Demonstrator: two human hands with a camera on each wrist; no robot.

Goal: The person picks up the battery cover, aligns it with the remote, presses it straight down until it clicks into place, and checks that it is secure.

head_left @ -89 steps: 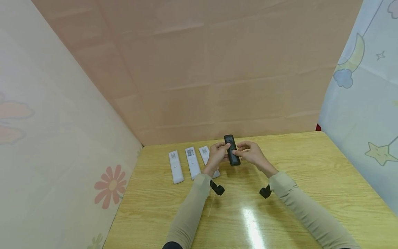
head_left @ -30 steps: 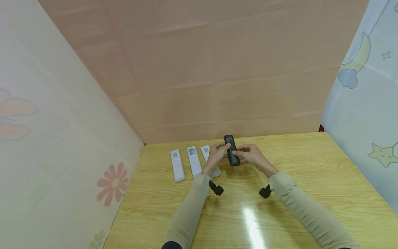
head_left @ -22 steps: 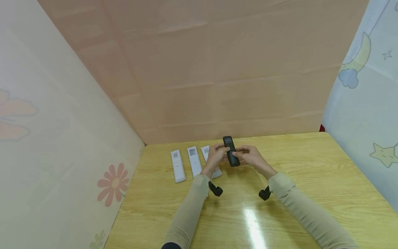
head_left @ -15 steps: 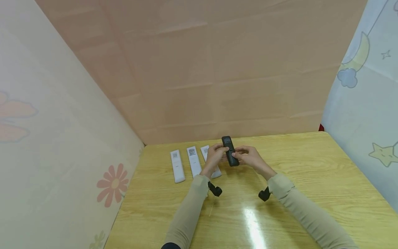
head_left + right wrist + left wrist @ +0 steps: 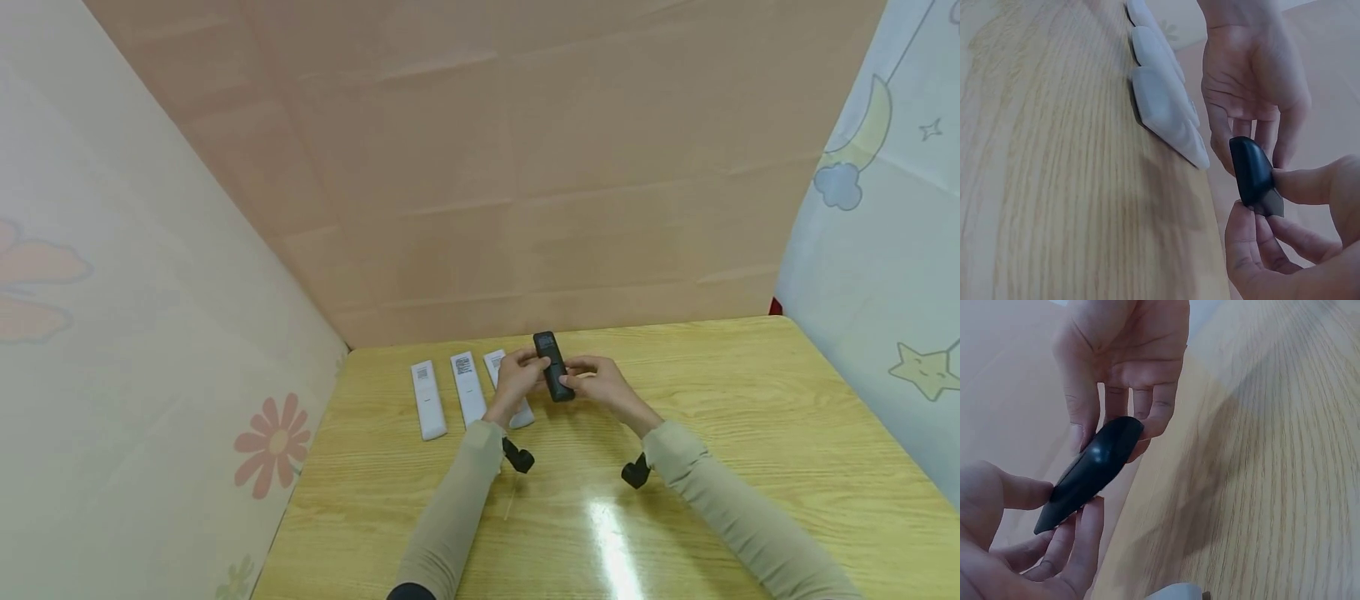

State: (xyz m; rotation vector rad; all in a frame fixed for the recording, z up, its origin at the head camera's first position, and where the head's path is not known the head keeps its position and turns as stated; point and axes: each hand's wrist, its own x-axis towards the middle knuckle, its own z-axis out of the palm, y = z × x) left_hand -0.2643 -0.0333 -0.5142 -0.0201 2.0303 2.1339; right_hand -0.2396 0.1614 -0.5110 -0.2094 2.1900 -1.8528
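Both hands hold a black remote control [image 5: 555,372] above the far part of the table, its back with a printed label turned up. My left hand [image 5: 516,380] grips its left edge, thumb on the back and fingers underneath. My right hand [image 5: 606,387] pinches the right edge nearer the lower end, as the right wrist view shows with the remote's rounded end [image 5: 1250,169] between thumb and fingers. Left of the hands lie three white remotes, label side up: a left one [image 5: 428,402], a middle one [image 5: 468,390] and a right one [image 5: 522,416] partly hidden by my left hand.
The wooden table [image 5: 712,417] ends at a tan cloth backdrop [image 5: 420,208] behind the hands. Patterned white sheets hang at the left [image 5: 150,333] and right [image 5: 862,275]. A black wrist mount [image 5: 517,457] sits at the left cuff, another mount [image 5: 637,472] at the right.
The black remote has come slightly down and left in the head view, both hands moving with it. My right fingers, raised off its edge 3 s ago, have closed in on it. The white remotes stay put.
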